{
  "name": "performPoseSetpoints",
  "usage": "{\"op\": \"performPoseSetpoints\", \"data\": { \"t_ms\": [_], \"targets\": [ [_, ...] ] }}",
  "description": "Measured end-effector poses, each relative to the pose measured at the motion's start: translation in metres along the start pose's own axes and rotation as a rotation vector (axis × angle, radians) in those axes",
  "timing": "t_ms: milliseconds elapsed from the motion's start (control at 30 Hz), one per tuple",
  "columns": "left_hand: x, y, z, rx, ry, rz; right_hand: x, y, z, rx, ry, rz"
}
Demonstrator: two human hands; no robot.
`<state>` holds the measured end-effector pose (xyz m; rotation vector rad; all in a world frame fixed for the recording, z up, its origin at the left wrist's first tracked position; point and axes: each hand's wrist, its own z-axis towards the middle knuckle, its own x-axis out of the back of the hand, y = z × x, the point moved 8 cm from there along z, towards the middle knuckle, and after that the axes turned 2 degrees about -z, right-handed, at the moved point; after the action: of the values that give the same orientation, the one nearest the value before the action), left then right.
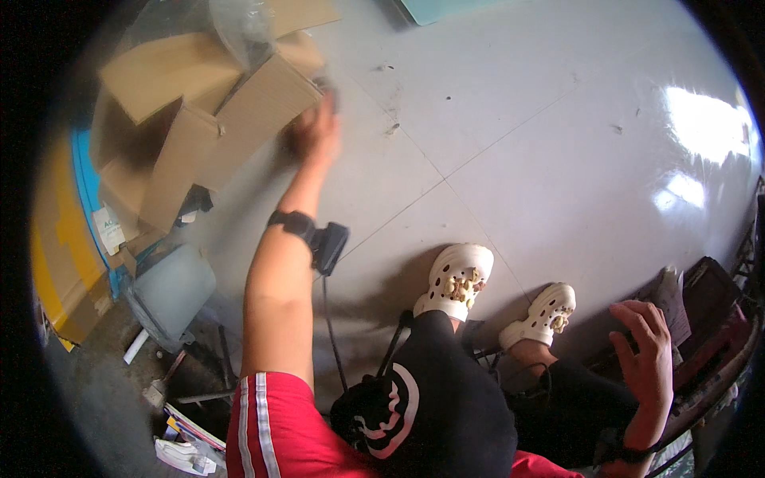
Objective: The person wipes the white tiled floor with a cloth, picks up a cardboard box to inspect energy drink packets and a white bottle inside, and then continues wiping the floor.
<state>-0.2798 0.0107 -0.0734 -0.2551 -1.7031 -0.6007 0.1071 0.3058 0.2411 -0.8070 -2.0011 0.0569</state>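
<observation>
My left hand reaches out to the right edge of an opened cardboard box. Its fingers are blurred at the cardboard, so whether they grip it or only touch it is unclear. Several flaps of the box stand up at different angles. Clear plastic film lies at its far side. My right hand is raised at the lower right, fingers loosely bent and apart, holding nothing. A black device is strapped to my left forearm, with a cable hanging from it.
Pale floor tiles spread ahead, with small bits of debris. My feet wear white clogs. A translucent plastic bin and yellow-taped cardboard stand at left. Dark reddish furniture lines the right. A pale green panel shows at the top.
</observation>
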Motion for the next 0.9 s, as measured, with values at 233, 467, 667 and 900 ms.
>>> {"op": "performPoseSetpoints", "data": {
  "t_ms": [233,467,667,900],
  "targets": [
    [-0.005,0.051,-0.159,0.087,0.127,0.024,0.012,0.001,-0.006,-0.011,0.057,-0.034],
    [0.000,-0.173,-0.302,1.103,0.044,0.038,-0.007,0.018,-0.015,-0.006,-0.025,0.012],
    [-0.031,0.048,-0.126,0.212,0.180,-0.072,0.005,0.000,-0.011,0.032,-0.002,-0.025],
    [-0.028,0.232,-0.094,-0.216,-0.015,-0.277,0.017,-0.009,0.004,0.090,0.024,-0.042]
  ]
}}
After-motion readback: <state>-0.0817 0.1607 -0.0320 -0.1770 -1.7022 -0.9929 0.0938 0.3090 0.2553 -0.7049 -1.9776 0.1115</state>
